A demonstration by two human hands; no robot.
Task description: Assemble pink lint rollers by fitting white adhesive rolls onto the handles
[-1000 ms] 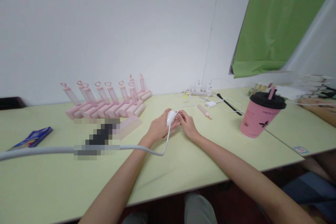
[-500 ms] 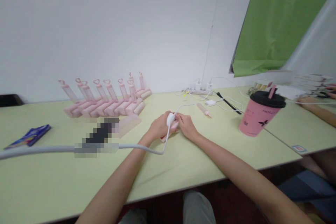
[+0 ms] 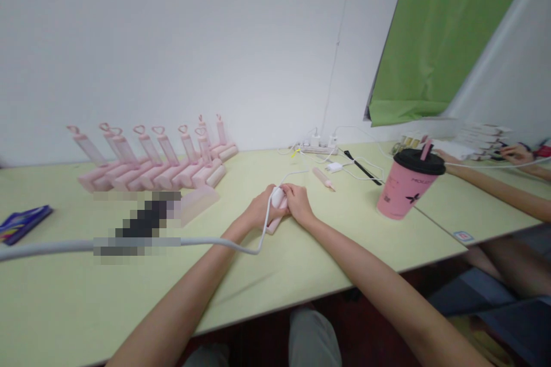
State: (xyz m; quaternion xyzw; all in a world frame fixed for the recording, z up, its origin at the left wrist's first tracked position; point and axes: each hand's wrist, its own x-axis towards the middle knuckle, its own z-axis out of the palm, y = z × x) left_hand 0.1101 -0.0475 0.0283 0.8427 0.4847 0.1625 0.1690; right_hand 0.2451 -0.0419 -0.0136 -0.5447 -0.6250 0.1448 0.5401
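Observation:
Both hands meet over the middle of the pale green table (image 3: 241, 292). My left hand (image 3: 258, 208) is closed round a pale pink case (image 3: 272, 226) from the left. Against the case's right side, my right hand (image 3: 298, 205) has its fingers bent round the upper edge. A white rounded piece (image 3: 278, 195) lies between the hands on top of the case, partly behind a white cable (image 3: 266, 223). Beyond my right hand lies a small pink tube (image 3: 322, 178) with a pointed tip.
Several pink blocks (image 3: 172, 176) with clear heart-topped tubes stand back left. A blue packet (image 3: 28, 223) is far left, a power strip (image 3: 318, 150) by the wall. Right are a pink cup (image 3: 404, 189), a black strap (image 3: 362, 167) and another person's arms (image 3: 495, 182).
The whole view has shifted, so table objects appear further left. My fingers have moved on the case, showing more of its pink surface. The other person's hands have moved into fuller view.

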